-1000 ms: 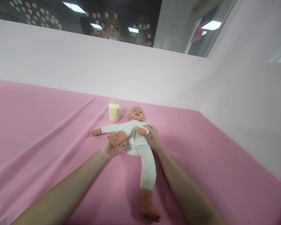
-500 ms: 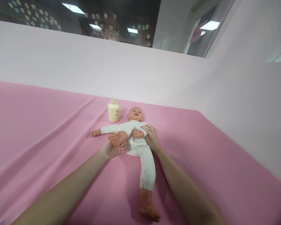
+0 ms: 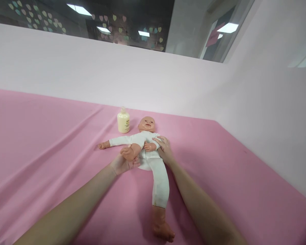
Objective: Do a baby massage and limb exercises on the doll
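Observation:
A baby doll (image 3: 151,164) in a white cloth suit lies on its back on a pink sheet, head toward the wall. My left hand (image 3: 120,165) is closed around the doll's raised lower leg from below, the bare foot (image 3: 128,153) pointing toward me. Its fingers show beneath the leg, and the thumb is partly hidden. Against the doll's side, my right hand (image 3: 165,149) wraps over its bent arm, fingers on the sleeve. The doll's other leg stretches toward me, and its other arm lies out to the left.
A pale yellow pump bottle (image 3: 123,123) stands left of the doll's head. The pink sheet (image 3: 53,136) has long folds on the left. White walls (image 3: 104,75) rise behind and on the right, with a dark window (image 3: 132,20) above.
The raised foot in my left hand has shifted slightly to the right and down. My right hand stays at the doll's side.

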